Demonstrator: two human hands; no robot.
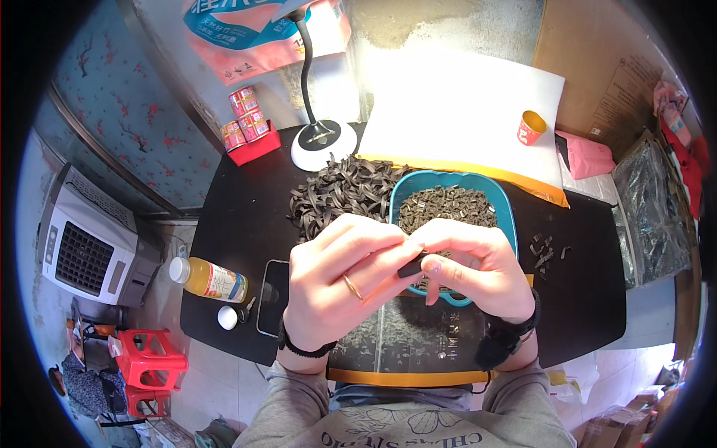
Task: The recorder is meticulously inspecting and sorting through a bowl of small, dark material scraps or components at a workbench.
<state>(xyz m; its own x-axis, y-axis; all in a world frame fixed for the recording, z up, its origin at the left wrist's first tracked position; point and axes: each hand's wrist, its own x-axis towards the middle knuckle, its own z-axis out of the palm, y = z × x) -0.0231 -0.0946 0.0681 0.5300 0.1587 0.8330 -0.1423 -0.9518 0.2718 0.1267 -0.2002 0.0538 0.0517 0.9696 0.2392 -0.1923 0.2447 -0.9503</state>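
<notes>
Both my hands meet in front of the teal basin [510,224]. My left hand [328,272], a ring on one finger, pinches a short dark strip [412,266] whose end shows between the fingertips. My right hand [482,269] closes its thumb and fingers on the same strip from the other side; part of it is hidden. Many small dark cut-looking pieces [441,203] fill the basin. Left of it lies a heap of longer, curled dark strips [345,196]. A dark printed sheet with a yellow edge [403,340] is under my hands.
A desk lamp [321,142] stands behind the heap. At left are a juice bottle [216,282], a phone [273,295], a white round lid [227,318] and a red box with cans [252,145]. At right, scattered bits [543,250] and a paper cup [532,128].
</notes>
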